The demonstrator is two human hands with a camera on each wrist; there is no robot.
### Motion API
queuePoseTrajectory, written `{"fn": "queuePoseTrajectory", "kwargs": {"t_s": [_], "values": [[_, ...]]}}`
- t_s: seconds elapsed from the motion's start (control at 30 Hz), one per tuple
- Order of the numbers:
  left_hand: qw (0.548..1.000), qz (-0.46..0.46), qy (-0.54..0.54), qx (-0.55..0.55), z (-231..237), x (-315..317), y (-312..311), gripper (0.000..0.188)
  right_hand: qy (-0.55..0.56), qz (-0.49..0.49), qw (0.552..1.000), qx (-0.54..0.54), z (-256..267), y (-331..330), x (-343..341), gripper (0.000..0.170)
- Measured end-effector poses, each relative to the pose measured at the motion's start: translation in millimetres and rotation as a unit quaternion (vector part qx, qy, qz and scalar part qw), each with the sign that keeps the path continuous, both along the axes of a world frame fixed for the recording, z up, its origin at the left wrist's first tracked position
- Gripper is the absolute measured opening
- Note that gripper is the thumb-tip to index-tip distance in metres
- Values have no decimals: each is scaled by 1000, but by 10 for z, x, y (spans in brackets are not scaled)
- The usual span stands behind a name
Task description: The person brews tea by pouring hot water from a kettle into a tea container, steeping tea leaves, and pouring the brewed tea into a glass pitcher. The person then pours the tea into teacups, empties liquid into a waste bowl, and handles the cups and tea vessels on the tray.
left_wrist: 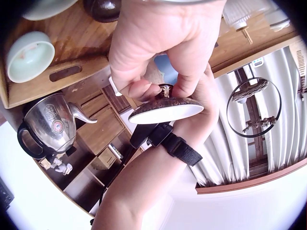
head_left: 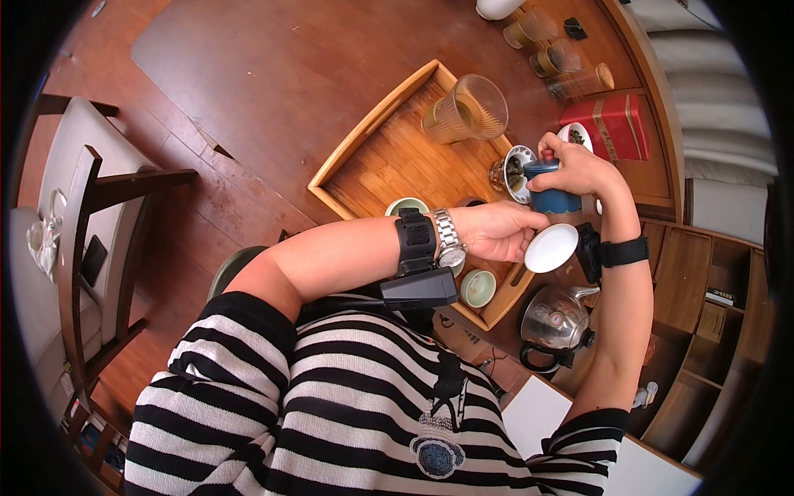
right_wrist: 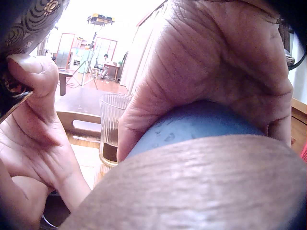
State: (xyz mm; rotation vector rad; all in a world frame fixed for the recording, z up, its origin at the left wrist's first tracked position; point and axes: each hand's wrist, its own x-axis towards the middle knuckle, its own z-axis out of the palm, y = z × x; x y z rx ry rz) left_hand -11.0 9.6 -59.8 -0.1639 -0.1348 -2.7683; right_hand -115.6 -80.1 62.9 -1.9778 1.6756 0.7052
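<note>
My left hand [head_left: 496,231] pinches a lid [head_left: 552,248] by its small knob. In the left wrist view the lid [left_wrist: 165,114] has a dark patterned top and a white underside. My right hand [head_left: 583,169] grips a blue jar [head_left: 556,204] from above, thumb and fingers spread round it. A brown, wood-toned band shows below the blue jar [right_wrist: 196,125] in the right wrist view. Beside it, at the tray's edge, a patterned white-rimmed bowl [head_left: 519,172] contains tea leaves. Behind the right hand is a white dish [head_left: 576,132] of leaves, partly covered.
The wooden tray [head_left: 364,142] bears a ribbed glass pitcher [head_left: 463,116] and pale green cups [head_left: 478,288]. A steel kettle [head_left: 552,318] stands near the right forearm. Beyond the hands are a red box [head_left: 608,128] and several glasses [head_left: 556,59]. A chair [head_left: 87,178] is at left.
</note>
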Motion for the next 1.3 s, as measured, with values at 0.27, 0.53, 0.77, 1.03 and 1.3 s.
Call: {"fn": "queuePoseTrajectory", "kwargs": {"t_s": [0.27, 0.53, 0.77, 1.03, 1.3], "values": [[1000, -4, -15, 0, 7, 10, 15, 27, 3, 4, 1000, 5, -7, 11, -14, 56], [1000, -1, -23, -1, 37, 36, 15, 25, 7, -1, 1000, 8, 5, 18, 10, 51], [1000, -4, 8, -2, -4, -6, 9, 28, 14, 2, 1000, 7, 2, 5, 1, 56], [1000, -5, 5, -9, 46, 20, -5, 27, 12, 8, 1000, 6, -2, -24, -23, 64], [1000, -1, -2, -8, 45, 25, -8, 28, 15, -3, 1000, 18, 7, -20, 15, 51]]}}
